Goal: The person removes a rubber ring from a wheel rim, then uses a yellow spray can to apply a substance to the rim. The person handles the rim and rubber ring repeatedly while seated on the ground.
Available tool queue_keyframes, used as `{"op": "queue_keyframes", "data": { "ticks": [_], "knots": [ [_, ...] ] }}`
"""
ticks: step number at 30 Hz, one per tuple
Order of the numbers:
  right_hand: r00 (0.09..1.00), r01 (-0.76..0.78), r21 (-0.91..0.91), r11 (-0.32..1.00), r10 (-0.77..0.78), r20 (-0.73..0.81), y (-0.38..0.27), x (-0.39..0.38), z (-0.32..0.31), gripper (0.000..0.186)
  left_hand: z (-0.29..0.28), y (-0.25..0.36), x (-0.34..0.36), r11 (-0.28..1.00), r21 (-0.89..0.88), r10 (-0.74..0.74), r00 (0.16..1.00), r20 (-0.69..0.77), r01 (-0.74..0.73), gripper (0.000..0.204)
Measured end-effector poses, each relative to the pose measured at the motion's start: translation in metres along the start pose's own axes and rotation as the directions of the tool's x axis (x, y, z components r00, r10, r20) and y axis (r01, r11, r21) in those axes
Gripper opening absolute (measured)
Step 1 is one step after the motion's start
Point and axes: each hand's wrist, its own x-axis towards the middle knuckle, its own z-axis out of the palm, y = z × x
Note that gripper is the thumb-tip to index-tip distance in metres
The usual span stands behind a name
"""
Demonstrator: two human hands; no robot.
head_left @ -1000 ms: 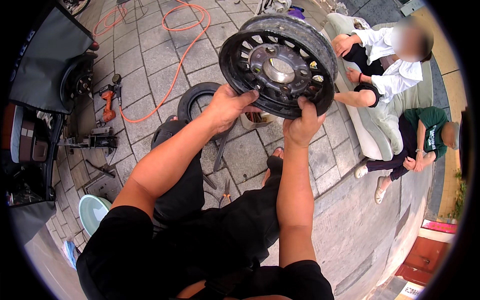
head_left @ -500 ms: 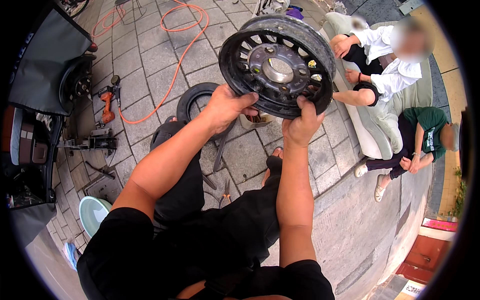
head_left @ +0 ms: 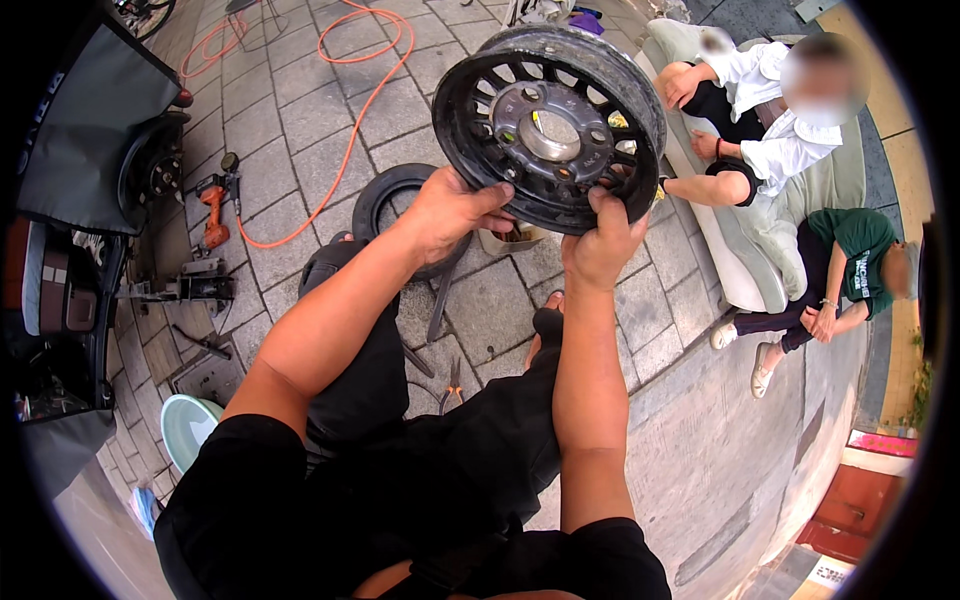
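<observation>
Fingers (head_left: 490,200) of the left hand (head_left: 450,210) and the right hand (head_left: 600,240) stayed clenched on the lower rim of the black wheel rim (head_left: 550,125), held up above the tyre (head_left: 400,205) on the paving, barely shifted from a second earlier.

Both bare forearms rise from the lower edge and reach forward and up, the left one slanting in from the lower left with its elbow bent over the raised left knee, the right one running almost straight up the middle. The left hand (head_left: 450,212) is closed in a grip with its thumb pointing right and its knuckles turned up. The right hand (head_left: 600,245) is raised just beside it, fingers curled over, thumb up, wrist straight.
</observation>
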Motion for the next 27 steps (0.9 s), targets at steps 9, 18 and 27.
{"op": "queue_keyframes", "data": {
  "ticks": [9, 18, 27],
  "knots": [
    [0.962, 0.217, -0.244, 0.945, -0.164, 0.219, -0.012, -0.011, 0.000, 0.085, 0.006, 0.010, -0.004, 0.993, 0.071, -0.095, 0.995, -0.039, 0.098, 0.026],
    [0.968, 0.184, -0.263, 0.947, -0.128, 0.217, -0.017, -0.017, 0.011, 0.088, 0.007, 0.015, -0.003, 0.989, 0.060, -0.137, 0.990, -0.031, 0.139, 0.023],
    [0.988, 0.138, 0.003, 0.990, -0.138, 0.066, -0.057, -0.028, 0.017, 0.063, 0.018, 0.017, -0.043, 0.879, 0.114, 0.443, 0.881, 0.167, -0.464, 0.035]
  ]
}}
